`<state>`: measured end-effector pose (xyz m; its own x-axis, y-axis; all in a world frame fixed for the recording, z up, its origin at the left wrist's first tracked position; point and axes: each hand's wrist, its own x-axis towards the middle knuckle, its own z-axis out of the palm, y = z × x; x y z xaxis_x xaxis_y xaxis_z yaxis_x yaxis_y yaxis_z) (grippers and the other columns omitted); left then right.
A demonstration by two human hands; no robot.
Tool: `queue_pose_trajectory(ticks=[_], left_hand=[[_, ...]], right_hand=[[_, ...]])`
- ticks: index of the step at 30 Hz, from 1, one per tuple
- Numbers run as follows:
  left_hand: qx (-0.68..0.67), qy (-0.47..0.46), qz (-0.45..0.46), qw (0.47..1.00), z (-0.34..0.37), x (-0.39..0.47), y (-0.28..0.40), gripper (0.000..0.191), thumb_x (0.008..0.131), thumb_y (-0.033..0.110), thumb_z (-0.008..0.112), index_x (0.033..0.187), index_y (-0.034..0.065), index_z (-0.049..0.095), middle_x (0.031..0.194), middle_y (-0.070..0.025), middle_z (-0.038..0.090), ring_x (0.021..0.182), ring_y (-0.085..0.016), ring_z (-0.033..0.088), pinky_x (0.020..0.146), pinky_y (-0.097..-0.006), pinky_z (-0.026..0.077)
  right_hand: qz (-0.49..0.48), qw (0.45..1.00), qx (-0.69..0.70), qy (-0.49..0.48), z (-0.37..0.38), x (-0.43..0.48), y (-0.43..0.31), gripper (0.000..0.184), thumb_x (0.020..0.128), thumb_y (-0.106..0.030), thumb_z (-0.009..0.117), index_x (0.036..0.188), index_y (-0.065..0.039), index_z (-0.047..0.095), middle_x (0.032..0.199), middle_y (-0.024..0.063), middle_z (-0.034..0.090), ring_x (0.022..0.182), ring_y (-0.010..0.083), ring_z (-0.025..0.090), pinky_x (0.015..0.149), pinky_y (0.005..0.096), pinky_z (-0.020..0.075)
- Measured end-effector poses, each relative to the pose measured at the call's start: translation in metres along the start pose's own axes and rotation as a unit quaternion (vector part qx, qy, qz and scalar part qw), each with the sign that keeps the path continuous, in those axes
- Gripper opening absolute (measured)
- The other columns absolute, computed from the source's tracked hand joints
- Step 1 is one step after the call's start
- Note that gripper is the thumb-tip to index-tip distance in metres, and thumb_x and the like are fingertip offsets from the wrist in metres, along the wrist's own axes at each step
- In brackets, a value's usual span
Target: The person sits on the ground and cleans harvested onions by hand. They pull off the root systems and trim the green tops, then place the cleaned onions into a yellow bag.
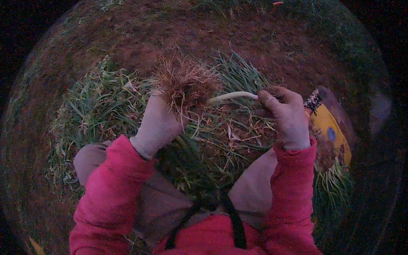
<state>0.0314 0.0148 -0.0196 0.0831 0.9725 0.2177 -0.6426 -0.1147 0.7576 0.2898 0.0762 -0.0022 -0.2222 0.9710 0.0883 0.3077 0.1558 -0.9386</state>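
Note:
My left hand (162, 120), in a pale glove, is closed around a bunch of onion-like plants. Their tangled brown roots (188, 80) point up and away from me and hide most of the fingers. Green leaves (187, 146) of the bunch seem to hang below this hand, in shadow. A pale, curved stalk (234, 95) reaches from beside the roots to my right hand (282, 110), whose thumb and fingers pinch its end. This hand is also gloved, and its fingertips look soiled.
Cut or pulled leaves (97, 100) lie heaped at the left. Long green leaves (240, 70) lie beyond my hands on brown soil (135, 37). At the right are a yellow sheet or sack (329, 125) and another rooted green bunch (334, 182). The picture is dim.

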Motion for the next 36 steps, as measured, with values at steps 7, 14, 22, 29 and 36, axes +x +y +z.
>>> queue_pose_trajectory(ticks=[7, 14, 22, 29, 36], left_hand=[[0.217, -0.099, -0.021, 0.971, -0.008, 0.003, 0.002, 0.051, 0.101, 0.041, 0.036, 0.131, 0.0032, 0.051, 0.129, -0.0111, 0.058, 0.116, -0.024, 0.057, 0.097, -0.0398, 0.048], [0.134, -0.012, -0.055, 0.989, -0.002, 0.004, 0.004, 0.039, 0.09, 0.021, 0.052, 0.126, 0.0043, 0.054, 0.117, -0.0071, 0.061, 0.101, -0.018, 0.057, 0.084, -0.0333, 0.046], [0.437, 0.027, -0.067, 0.897, 0.002, 0.002, 0.029, 0.043, 0.076, -0.003, 0.072, 0.116, 0.0067, 0.059, 0.096, 0.0005, 0.065, 0.071, -0.006, 0.052, 0.053, -0.024, 0.042], [0.496, -0.023, -0.003, 0.868, -0.008, 0.009, 0.021, 0.045, 0.078, 0.003, 0.075, 0.118, 0.0048, 0.056, 0.101, 0.0007, 0.062, 0.079, -0.009, 0.054, 0.062, -0.0261, 0.046], [0.34, -0.068, -0.03, 0.938, -0.001, 0.007, 0.018, 0.06, 0.078, 0.006, 0.077, 0.13, 0.0056, 0.048, 0.123, -0.0061, 0.059, 0.113, -0.017, 0.056, 0.093, -0.0322, 0.049]], right_hand=[[-0.102, 0.958, -0.25, 0.097, 0.02, -0.003, 0.027, 0.016, 0.093, -0.012, 0.057, 0.096, 0.002, 0.063, 0.088, 0.0093, 0.068, 0.079, 0.021, 0.066, 0.07, 0.0302, 0.0509], [-0.028, 0.88, 0.45, 0.149, 0.006, 0.006, 0.047, 0.027, 0.099, -0.025, 0.051, 0.103, -0.001, 0.061, 0.093, 0.0077, 0.064, 0.091, 0.0201, 0.061, 0.084, 0.0396, 0.05], [-0.027, 0.952, 0.3, 0.057, 0.025, -0.015, 0.013, 0.04, 0.086, -0.011, 0.067, 0.12, 0.006, 0.055, 0.1, 0.0124, 0.065, 0.08, 0.0201, 0.064, 0.066, 0.0291, 0.0533], [-0.053, 0.979, 0.189, 0.053, 0.04, -0.016, -0.039, 0.024, 0.081, -0.003, 0.071, 0.105, 0.0, 0.068, 0.092, 0.0076, 0.072, 0.079, 0.0128, 0.066, 0.07, 0.0255, 0.0536], [-0.079, 0.994, 0.07, 0.007, 0.081, -0.018, -0.042, 0.024, 0.077, -0.01, 0.075, 0.096, 0.002, 0.068, 0.085, 0.0097, 0.072, 0.077, 0.0154, 0.066, 0.071, 0.0291, 0.0527]])
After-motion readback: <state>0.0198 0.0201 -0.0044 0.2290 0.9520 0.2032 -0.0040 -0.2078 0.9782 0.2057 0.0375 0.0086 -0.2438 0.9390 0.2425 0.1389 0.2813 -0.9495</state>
